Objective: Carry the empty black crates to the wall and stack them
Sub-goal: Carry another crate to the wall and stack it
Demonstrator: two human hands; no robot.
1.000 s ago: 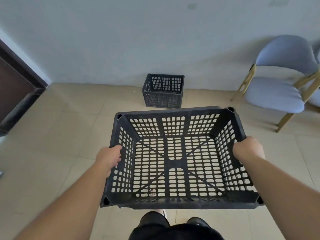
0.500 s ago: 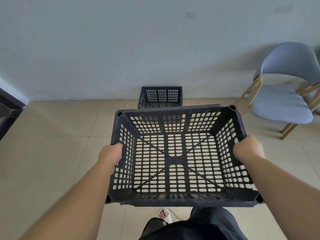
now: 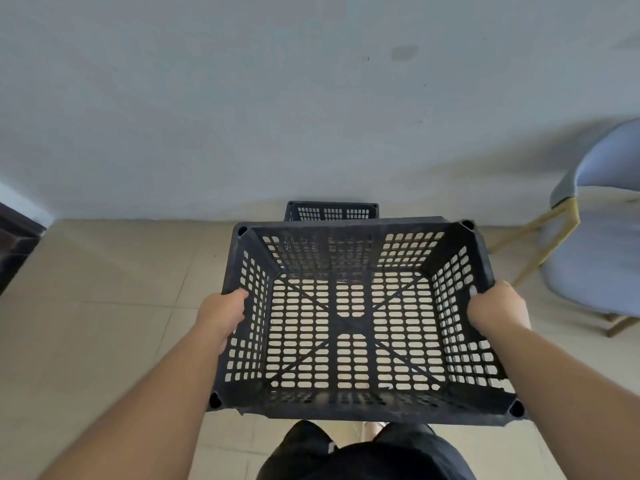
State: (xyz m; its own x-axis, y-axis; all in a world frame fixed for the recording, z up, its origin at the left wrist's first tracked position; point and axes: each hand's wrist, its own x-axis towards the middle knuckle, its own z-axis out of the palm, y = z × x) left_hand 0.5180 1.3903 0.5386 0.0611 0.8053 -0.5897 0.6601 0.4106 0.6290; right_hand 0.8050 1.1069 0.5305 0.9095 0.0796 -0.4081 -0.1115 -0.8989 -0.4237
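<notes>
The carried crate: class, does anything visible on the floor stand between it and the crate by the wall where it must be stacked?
Nothing visible does. The carried crate, held by the left hand and right hand, faces the crate by the wall directly; the chair stands off to the right. The floor just beneath the carried crate is mostly hidden.

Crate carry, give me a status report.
Left hand and right hand shut on crate, held level, empty. Second crate ahead at wall. Chair off right, path clear.
</notes>
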